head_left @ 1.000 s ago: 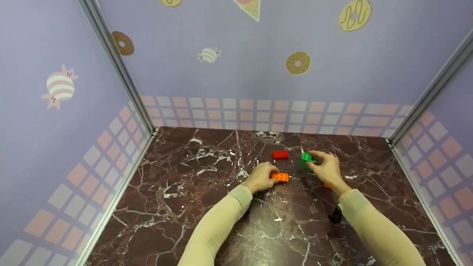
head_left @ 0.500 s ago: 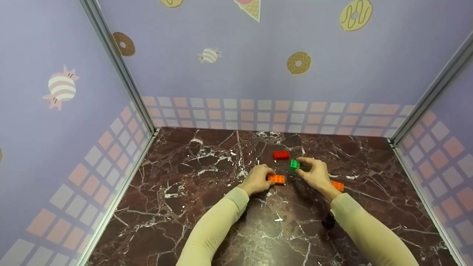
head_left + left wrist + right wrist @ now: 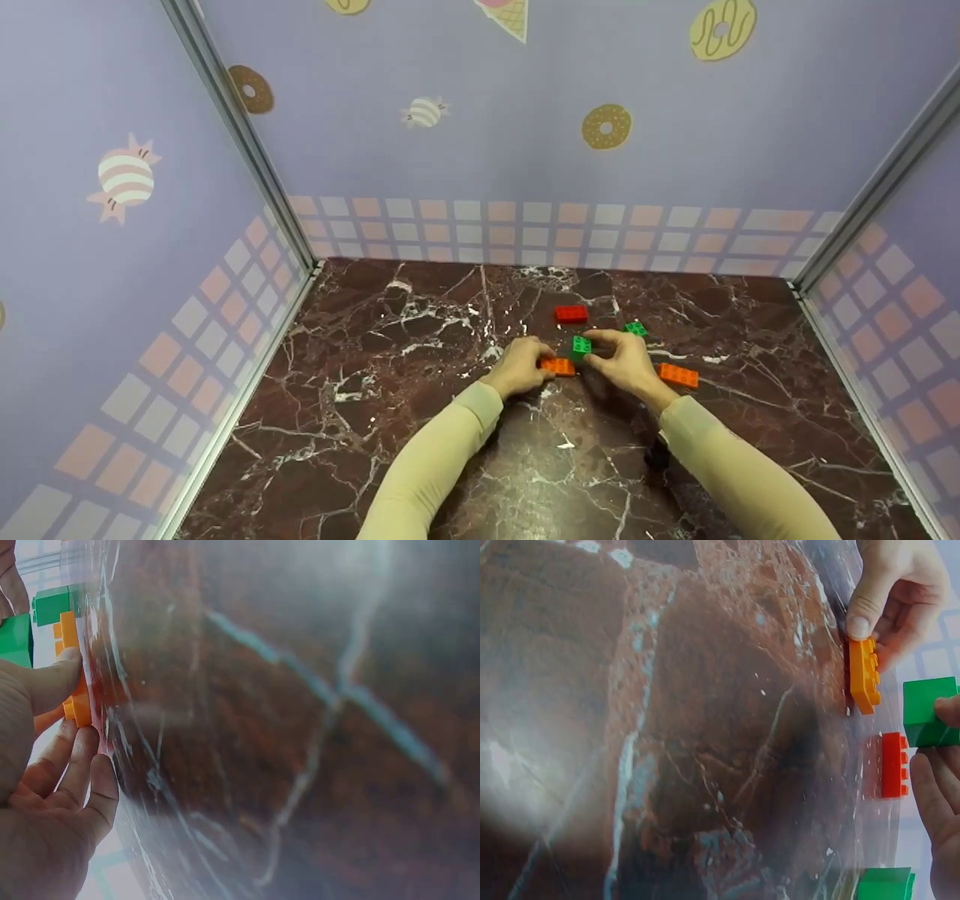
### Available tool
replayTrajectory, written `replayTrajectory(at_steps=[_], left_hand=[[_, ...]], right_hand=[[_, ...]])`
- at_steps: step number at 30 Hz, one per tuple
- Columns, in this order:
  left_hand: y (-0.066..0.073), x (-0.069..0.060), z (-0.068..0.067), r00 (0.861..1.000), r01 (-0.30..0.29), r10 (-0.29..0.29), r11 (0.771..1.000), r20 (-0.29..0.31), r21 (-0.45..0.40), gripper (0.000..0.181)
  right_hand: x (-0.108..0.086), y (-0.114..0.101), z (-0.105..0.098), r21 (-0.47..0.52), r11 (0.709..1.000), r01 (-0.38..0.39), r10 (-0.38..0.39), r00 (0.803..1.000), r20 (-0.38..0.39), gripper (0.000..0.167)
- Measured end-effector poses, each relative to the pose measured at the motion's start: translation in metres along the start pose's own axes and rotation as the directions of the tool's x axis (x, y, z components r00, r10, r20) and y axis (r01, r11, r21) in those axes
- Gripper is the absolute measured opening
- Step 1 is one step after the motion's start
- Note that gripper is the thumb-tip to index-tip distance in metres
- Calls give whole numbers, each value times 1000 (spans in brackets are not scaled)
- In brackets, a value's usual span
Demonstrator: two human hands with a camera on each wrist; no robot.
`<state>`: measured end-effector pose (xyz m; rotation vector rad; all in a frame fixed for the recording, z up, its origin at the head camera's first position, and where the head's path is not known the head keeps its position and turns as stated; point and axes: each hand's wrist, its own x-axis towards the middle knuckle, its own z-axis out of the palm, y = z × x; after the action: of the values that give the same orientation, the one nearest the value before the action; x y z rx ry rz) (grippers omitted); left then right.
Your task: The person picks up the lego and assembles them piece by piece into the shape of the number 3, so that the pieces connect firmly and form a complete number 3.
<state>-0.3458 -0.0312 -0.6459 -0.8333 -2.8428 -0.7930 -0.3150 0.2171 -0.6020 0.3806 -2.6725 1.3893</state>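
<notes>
On the marbled table my left hand [image 3: 520, 366] pinches one end of an orange toy brick [image 3: 561, 367], its studs facing up. The thumb lies on the brick's near side, as the left wrist view shows. My right hand [image 3: 627, 363] holds a green toy brick [image 3: 581, 346] between thumb and fingers. That green brick is just above and beside the orange one's right end; the right wrist view shows a gap between the two bricks [image 3: 865, 679]. A red toy brick [image 3: 571, 314] lies behind both hands, touched by neither.
Behind my right hand lies a second green brick [image 3: 636, 329]. Another orange brick [image 3: 679, 376] sits to the right of that hand. A dark object [image 3: 657, 454] is partly hidden by my right forearm. Patterned panels [image 3: 480, 150] wall the table in.
My right hand has carried the green brick left and nearer, toward the orange brick. The left hand has shifted slightly left with its brick. A second green brick and orange brick are now uncovered.
</notes>
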Motion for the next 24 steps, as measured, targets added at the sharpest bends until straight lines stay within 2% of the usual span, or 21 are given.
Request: replayTrajectory(at_steps=[4,7,9,24], left_hand=[[0,0,0,1000,10,-10,1000,8,0,31],[15,-5,-16,998,47,-46,999,48,-18,32],[17,-5,-18,997,61,-60,998,58,-8,32],[21,-7,-20,996,75,-75,997,56,1,31]], right_hand=[[-1,-1,4,32,999,4,-5,1000,25,45],[-2,-1,6,15,1000,13,-13,1000,23,44],[-2,-1,8,1,1000,18,-18,1000,24,43],[-3,-1,16,12,1000,5,-6,998,65,42]])
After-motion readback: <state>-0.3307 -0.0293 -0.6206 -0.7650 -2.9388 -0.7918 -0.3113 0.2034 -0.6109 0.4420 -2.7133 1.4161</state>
